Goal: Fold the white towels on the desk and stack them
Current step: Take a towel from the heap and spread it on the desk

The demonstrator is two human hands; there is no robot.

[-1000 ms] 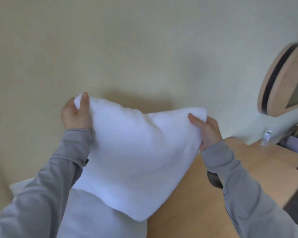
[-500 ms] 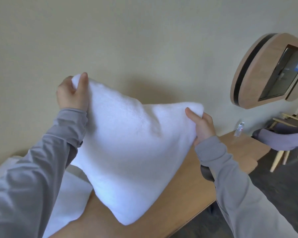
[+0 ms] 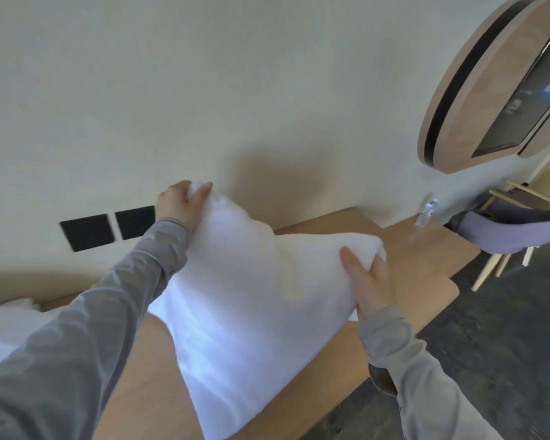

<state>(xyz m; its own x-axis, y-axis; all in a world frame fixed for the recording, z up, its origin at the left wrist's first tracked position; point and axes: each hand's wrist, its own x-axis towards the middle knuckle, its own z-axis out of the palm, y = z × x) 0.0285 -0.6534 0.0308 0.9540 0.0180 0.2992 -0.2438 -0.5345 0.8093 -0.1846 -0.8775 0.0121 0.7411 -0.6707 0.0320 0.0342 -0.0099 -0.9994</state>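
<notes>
Now the left hand (image 3: 182,205) pinches a white towel (image 3: 251,300) by a corner at 11 o'clock, the right hand (image 3: 372,289) grips another at 3 o'clock; it hangs over the bench (image 3: 426,262), perhaps more towels (image 3: 10,322) at 9 o'clock

Both hands: left hand (image 3: 181,203) & right hand (image 3: 370,277) grip towel (image 3: 251,300) over desk (image 3: 426,265).

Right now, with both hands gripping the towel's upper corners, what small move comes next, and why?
Probably lower the white towel flat onto the wooden desk. The left hand and right hand each grip an upper corner and it hangs spread above the desk, so laying it down sets up the fold.
</notes>
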